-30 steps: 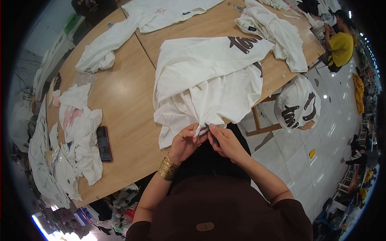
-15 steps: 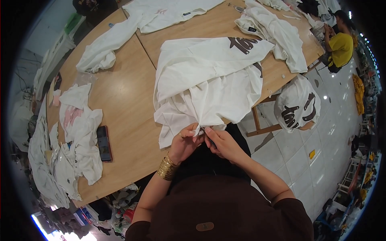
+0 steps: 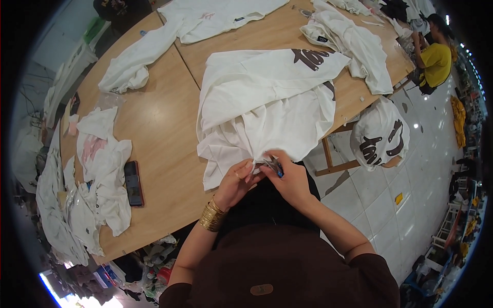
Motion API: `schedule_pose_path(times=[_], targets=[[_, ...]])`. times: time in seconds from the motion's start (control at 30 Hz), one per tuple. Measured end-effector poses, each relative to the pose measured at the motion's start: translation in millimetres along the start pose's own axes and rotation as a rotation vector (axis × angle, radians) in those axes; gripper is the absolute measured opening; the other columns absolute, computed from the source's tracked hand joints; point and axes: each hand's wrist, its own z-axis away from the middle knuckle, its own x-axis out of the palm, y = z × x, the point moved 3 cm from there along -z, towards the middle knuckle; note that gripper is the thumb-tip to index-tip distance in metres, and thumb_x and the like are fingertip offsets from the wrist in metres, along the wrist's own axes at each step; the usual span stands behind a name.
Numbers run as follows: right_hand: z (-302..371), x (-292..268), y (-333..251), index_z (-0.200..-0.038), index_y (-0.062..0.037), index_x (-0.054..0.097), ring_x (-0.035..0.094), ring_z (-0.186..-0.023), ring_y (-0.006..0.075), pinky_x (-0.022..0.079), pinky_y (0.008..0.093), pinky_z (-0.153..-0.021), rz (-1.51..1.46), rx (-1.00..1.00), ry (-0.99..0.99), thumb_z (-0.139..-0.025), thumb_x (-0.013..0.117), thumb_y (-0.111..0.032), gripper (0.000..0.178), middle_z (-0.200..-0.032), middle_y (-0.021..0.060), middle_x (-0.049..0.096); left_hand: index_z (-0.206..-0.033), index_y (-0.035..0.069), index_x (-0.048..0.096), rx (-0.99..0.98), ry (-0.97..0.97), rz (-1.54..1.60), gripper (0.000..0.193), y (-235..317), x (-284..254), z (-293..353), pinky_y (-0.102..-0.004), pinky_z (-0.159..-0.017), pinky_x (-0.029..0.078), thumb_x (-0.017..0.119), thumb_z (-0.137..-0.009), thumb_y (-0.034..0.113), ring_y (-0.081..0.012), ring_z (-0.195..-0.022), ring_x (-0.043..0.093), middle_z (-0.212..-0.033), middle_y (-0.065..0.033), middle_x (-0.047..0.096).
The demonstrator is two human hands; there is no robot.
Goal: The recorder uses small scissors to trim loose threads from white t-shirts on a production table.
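A white garment [image 3: 267, 113] with dark brown lettering spreads over the table's near edge, its folds gathered toward me. My left hand [image 3: 236, 180], with gold bangles at the wrist, pinches the gathered near edge of that cloth. Close beside it my right hand [image 3: 294, 180] is closed around small thread snips [image 3: 276, 166] with a metal body and a bit of blue. The tips of the snips are by the pinched cloth; fingers partly hide them, and I cannot tell whether they touch it.
On the wooden table [image 3: 154, 149] lie a phone [image 3: 133, 184] and more white garments [image 3: 105, 174], with others [image 3: 354, 46] at the far side. A stool [image 3: 334, 167] at the right bears a white printed garment [image 3: 380, 133]. A person in yellow [image 3: 435, 61] sits at far right.
My right hand has turned and lifted slightly, so the snips in it now show. My left hand keeps its pinch on the cloth in nearly the same place.
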Motion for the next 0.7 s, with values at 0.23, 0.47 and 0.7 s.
schedule_pose_path(times=[0.23, 0.47, 0.7], targets=[[-10, -9, 21, -0.090, -0.0022, 0.057, 0.056, -0.053, 0.0227, 0.043, 0.0275, -0.051, 0.100, -0.009, 0.044, -0.082, 0.064, -0.015, 0.016, -0.068, 0.0131, 0.060, -0.092, -0.002, 0.056, 0.146, 0.237, -0.839, 0.023, 39, 4, -1, -0.0247, -0.063, 0.048, 0.053, -0.090, 0.021, -0.0107, -0.072, 0.059, -0.091, -0.0071, 0.061], [-9, -10, 16, -0.090, -0.0020, 0.058, 0.054, -0.051, 0.0214, 0.043, 0.0276, -0.051, 0.033, -0.045, 0.025, -0.082, 0.064, -0.016, 0.017, -0.070, 0.0118, 0.061, -0.093, -0.002, 0.056, 0.110, 0.205, -1.138, 0.019, 41, 28, -8, -0.0213, -0.051, 0.045, 0.058, -0.087, 0.015, -0.0072, -0.064, 0.059, -0.084, -0.0072, 0.060], [-17, -15, 32, -0.091, -0.0029, 0.057, 0.061, -0.063, 0.0278, 0.046, 0.0313, -0.057, -0.047, 0.095, -0.028, -0.082, 0.062, -0.019, 0.019, -0.071, 0.0138, 0.061, -0.097, -0.001, 0.052, 0.092, 0.129, -0.809, 0.014, 32, 23, -8, -0.0225, -0.063, 0.052, 0.053, -0.089, 0.010, -0.0121, -0.077, 0.063, -0.086, -0.0051, 0.057]])
